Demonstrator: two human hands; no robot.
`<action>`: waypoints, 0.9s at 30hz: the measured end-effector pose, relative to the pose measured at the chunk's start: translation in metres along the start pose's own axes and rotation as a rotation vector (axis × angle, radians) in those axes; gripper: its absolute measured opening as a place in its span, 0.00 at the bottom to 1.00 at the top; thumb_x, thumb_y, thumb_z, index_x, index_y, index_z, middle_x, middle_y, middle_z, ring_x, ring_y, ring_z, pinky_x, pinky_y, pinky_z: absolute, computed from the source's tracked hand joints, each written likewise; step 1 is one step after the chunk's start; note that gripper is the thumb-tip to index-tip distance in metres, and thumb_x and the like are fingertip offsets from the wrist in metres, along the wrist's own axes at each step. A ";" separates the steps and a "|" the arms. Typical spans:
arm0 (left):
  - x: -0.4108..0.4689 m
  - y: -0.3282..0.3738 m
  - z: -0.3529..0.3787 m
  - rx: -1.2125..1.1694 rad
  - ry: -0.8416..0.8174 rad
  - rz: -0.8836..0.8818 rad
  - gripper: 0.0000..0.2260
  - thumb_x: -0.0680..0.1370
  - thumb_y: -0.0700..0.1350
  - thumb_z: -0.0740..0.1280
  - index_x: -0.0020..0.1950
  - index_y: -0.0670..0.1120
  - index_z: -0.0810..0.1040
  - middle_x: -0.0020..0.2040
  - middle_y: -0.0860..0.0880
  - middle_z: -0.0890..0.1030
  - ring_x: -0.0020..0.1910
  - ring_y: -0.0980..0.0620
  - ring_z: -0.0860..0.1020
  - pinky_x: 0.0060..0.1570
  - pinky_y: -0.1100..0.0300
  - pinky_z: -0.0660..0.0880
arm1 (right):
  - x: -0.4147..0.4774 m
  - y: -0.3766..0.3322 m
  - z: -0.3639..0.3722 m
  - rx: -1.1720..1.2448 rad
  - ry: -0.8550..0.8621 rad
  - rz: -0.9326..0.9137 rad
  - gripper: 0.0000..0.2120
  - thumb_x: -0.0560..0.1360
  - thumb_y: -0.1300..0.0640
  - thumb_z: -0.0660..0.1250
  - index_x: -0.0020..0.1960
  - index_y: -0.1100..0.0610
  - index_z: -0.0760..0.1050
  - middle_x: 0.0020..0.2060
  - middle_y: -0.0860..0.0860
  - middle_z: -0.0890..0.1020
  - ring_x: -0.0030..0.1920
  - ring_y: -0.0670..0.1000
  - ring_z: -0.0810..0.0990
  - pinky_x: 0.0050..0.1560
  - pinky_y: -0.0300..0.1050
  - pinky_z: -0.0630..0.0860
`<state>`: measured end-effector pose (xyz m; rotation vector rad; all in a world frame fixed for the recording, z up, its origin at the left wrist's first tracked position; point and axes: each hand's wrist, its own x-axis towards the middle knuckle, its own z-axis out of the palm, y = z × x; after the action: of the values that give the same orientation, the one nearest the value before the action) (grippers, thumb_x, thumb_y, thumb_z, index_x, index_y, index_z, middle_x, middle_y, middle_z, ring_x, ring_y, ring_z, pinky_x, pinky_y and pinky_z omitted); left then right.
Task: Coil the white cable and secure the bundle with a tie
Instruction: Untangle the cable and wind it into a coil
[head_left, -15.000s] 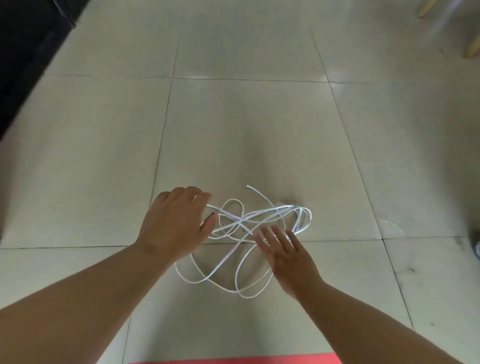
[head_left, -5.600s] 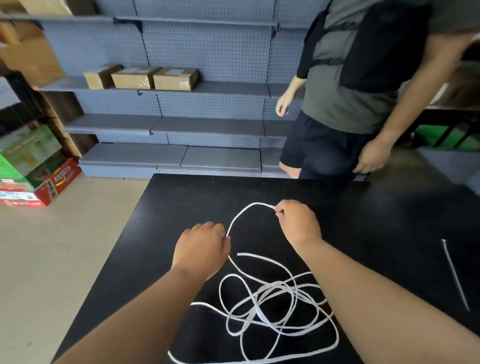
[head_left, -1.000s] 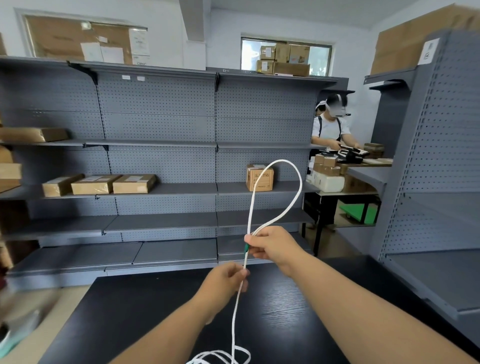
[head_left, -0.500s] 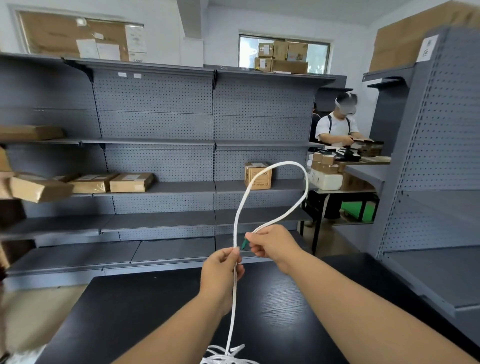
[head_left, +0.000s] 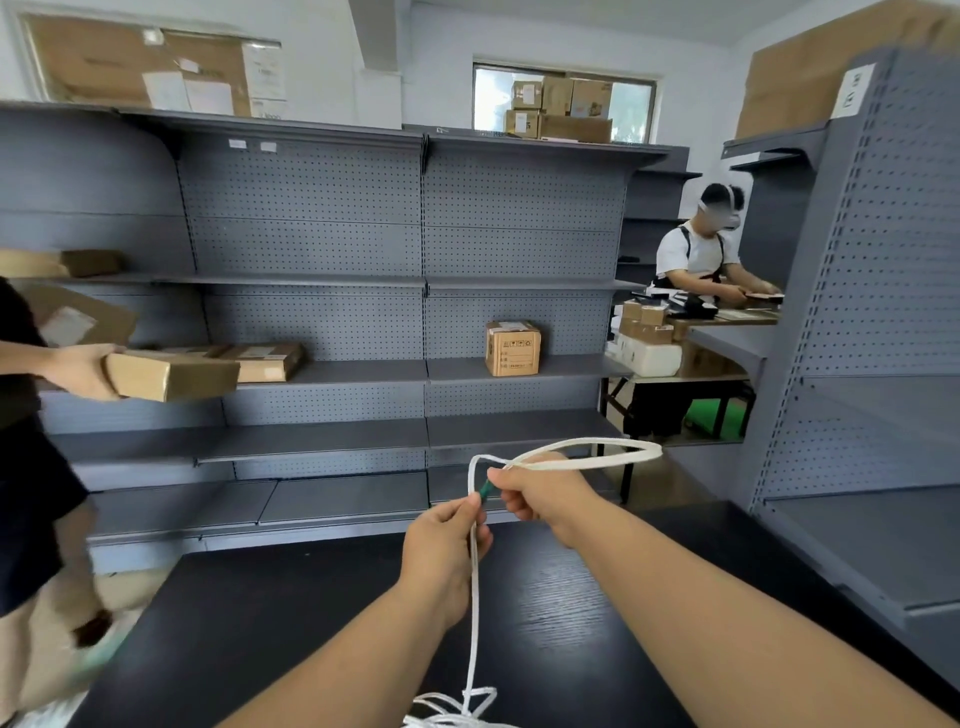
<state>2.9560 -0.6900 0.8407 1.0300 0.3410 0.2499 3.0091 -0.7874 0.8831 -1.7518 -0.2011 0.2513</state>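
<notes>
The white cable (head_left: 474, 597) rises from a loose pile at the bottom edge of the black table (head_left: 291, 623). My left hand (head_left: 447, 545) pinches the rising strand between thumb and fingers. My right hand (head_left: 540, 493), just above and to the right, grips the cable near its green end and holds one loop (head_left: 597, 452) that lies almost flat, pointing right. No tie shows in this view.
Grey pegboard shelving (head_left: 415, 291) stands behind the table with a few cardboard boxes (head_left: 511, 347). At the left, a person carries a box (head_left: 171, 375) close to the table. Another person (head_left: 696, 260) works at a far desk. A grey shelf unit (head_left: 872, 364) stands at the right.
The loop in my right hand has tipped from upright to nearly flat, pointing right. My left hand slid up the strand towards my right. A person with a box came in at left.
</notes>
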 end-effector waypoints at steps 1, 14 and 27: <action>0.000 -0.001 0.000 -0.002 0.000 -0.007 0.06 0.78 0.38 0.64 0.45 0.37 0.78 0.33 0.46 0.74 0.30 0.54 0.71 0.36 0.64 0.76 | 0.000 0.000 0.000 -0.013 -0.001 0.014 0.11 0.75 0.60 0.67 0.34 0.57 0.72 0.28 0.51 0.73 0.28 0.46 0.70 0.29 0.36 0.68; 0.007 0.008 0.002 0.141 0.031 -0.039 0.07 0.79 0.40 0.64 0.42 0.39 0.77 0.32 0.47 0.72 0.29 0.54 0.69 0.33 0.64 0.74 | -0.003 -0.001 -0.004 -0.117 -0.077 0.196 0.13 0.78 0.52 0.63 0.49 0.62 0.78 0.31 0.52 0.75 0.28 0.47 0.71 0.30 0.37 0.70; 0.026 0.070 -0.007 1.187 -0.189 0.342 0.10 0.78 0.45 0.64 0.39 0.43 0.79 0.30 0.48 0.74 0.29 0.51 0.71 0.32 0.62 0.70 | -0.012 -0.039 -0.025 -1.028 0.118 -0.638 0.13 0.76 0.49 0.65 0.57 0.53 0.79 0.50 0.48 0.79 0.51 0.48 0.75 0.52 0.43 0.70</action>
<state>2.9741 -0.6408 0.8941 2.2748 0.1107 0.2490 3.0046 -0.8065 0.9268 -2.5682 -0.9002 -0.5166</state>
